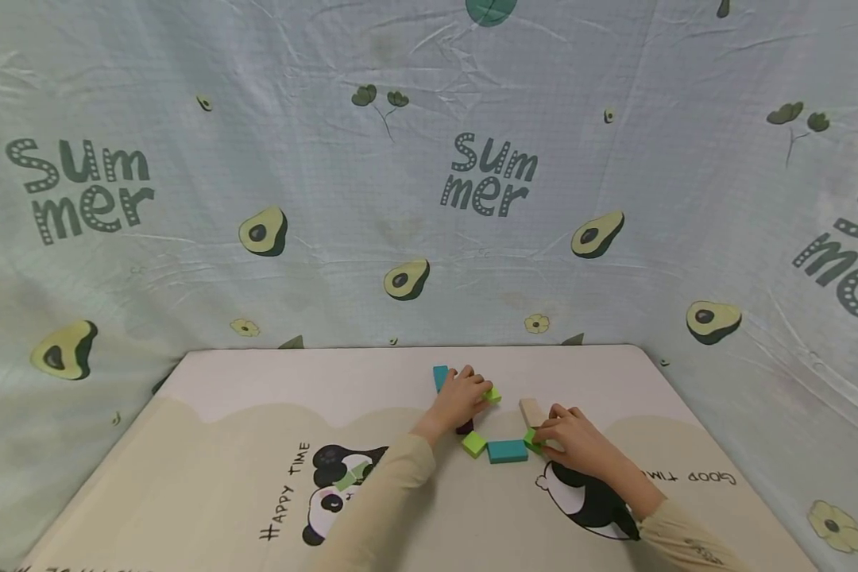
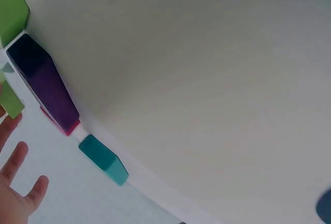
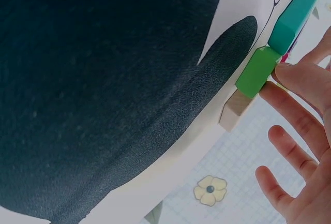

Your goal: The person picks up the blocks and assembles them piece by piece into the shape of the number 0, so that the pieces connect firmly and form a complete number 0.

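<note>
My left hand (image 1: 461,399) is over the far side of a ring of blocks, pinching a light green block (image 1: 493,395). Beneath its wrist a dark purple block (image 1: 465,427) partly shows, longer in the left wrist view, with a pink-red edge behind it. A teal block (image 1: 440,377) lies just beyond the left fingers. On the near right of the ring, my right hand (image 1: 577,442) pinches a green block (image 3: 257,71) between thumb and index finger, other fingers spread. That block sits between another teal block (image 1: 508,451) and a pale wooden block (image 1: 531,411).
A lime green block (image 1: 474,444) forms the ring's near left corner. The ring lies on a panda-print table mat (image 1: 207,477). Behind the table and at its right hangs an avocado-print cloth (image 1: 343,199).
</note>
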{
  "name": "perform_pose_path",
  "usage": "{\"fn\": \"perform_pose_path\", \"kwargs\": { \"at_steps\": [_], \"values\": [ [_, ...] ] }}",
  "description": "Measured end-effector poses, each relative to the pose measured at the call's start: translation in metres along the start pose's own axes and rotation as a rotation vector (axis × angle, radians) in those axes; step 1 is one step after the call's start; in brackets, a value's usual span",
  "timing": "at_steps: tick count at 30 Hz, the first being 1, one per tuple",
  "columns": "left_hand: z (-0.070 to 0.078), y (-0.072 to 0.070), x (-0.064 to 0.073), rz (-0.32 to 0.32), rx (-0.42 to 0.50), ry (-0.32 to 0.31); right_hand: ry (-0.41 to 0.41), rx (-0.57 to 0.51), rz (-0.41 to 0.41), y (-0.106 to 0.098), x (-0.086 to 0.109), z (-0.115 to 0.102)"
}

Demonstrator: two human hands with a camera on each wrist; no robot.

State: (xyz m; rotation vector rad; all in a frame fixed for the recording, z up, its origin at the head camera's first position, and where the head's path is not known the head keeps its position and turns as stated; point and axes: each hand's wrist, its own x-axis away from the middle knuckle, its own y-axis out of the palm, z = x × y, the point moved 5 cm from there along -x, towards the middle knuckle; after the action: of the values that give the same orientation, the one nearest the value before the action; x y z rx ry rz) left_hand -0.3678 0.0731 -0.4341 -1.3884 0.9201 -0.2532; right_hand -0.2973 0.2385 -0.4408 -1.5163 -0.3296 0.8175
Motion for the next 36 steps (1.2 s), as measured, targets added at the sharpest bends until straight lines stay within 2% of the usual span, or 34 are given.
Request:
{"fn": "perform_pose_path", "kwargs": {
  "at_steps": [3,8,13,25,31,36],
  "values": [
    [0.004,0.005,-0.004,0.016,-0.039,-0.017,-0.004,-0.004,0.002,0.0,-0.001,-0.001],
    [0.009,0.012,-0.007,0.026,-0.051,-0.049,-0.007,-0.011,-0.001,0.0,-0.002,-0.003],
    [0.016,0.019,-0.011,-0.007,-0.062,-0.075,-0.01,-0.011,-0.001,0.002,-0.002,-0.004],
    [0.025,0.02,-0.017,-0.067,-0.083,-0.129,-0.02,0.007,0.008,0.0,-0.003,-0.004],
    [0.023,0.023,-0.014,-0.073,-0.068,-0.09,-0.009,0.011,-0.008,-0.001,-0.002,-0.004],
    [0.021,0.015,-0.009,-0.075,-0.024,0.015,-0.006,0.02,-0.012,-0.002,0.0,-0.003]
  ]
}}
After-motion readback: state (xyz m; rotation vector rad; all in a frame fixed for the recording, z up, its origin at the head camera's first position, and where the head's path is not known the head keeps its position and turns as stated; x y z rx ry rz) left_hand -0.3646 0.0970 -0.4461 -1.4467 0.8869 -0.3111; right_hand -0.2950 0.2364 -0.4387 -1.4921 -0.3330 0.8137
